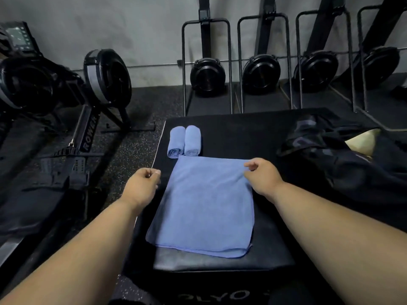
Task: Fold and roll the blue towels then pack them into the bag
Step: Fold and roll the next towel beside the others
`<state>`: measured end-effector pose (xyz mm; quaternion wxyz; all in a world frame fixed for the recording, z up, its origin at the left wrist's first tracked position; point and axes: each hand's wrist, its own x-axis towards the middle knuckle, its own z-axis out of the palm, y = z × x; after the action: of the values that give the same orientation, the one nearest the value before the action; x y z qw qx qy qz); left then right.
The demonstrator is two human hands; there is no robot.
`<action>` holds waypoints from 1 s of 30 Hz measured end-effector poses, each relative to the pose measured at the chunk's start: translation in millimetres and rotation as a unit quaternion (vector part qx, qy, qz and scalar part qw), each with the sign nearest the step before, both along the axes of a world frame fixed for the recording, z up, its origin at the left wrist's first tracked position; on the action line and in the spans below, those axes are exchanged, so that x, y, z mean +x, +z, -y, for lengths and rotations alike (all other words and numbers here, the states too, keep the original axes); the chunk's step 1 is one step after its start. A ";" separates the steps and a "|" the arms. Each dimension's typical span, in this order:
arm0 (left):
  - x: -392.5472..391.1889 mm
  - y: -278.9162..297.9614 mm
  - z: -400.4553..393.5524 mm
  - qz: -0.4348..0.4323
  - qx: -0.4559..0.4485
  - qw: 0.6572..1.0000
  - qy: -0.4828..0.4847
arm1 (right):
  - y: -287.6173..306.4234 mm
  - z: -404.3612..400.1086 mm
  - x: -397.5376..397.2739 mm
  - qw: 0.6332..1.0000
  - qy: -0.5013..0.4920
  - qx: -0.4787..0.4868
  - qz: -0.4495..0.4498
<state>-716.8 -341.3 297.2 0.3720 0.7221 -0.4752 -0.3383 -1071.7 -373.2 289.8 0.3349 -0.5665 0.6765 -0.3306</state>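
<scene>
folded towel (204, 208) lies flat on bench (273, 256); right hand (261, 176) pinches its far corner, left hand (144, 183) loosely curled, grasping nothing. advise rolling tightly, edges aligned.

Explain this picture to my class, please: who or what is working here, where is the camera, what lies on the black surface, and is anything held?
No machine works here: these are a person's two bare arms, filmed by one camera worn on the head, looking forward and down. On the black padded box lies a flat folded blue towel, with two rolled blue towels side by side just beyond it. A dark bag sits open at the right. The right hand pinches the flat towel's far right corner. The left hand is loosely curled beside the towel, holding nothing. Rowing machines stand behind.
</scene>
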 end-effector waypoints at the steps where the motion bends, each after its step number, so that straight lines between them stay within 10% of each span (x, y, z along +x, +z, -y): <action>1: -1.6 -6.0 -13.6 0.014 0.005 1.000 -0.002 | -5.6 -9.1 1.9 1.000 -0.004 0.007 0.008; 17: -24.4 -37.4 -149.5 0.218 0.083 0.972 -0.003 | -14.6 -165.3 20.2 0.986 0.054 0.122 -0.101; 30: -34.1 -30.6 -151.8 0.188 0.103 0.977 0.000 | -18.6 -172.8 16.7 0.980 -0.081 0.061 0.169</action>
<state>-751.0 -189.4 266.5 0.1999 0.8069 -0.4994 -0.2440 -1055.0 -200.4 271.2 0.4505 -0.4239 0.6729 -0.4056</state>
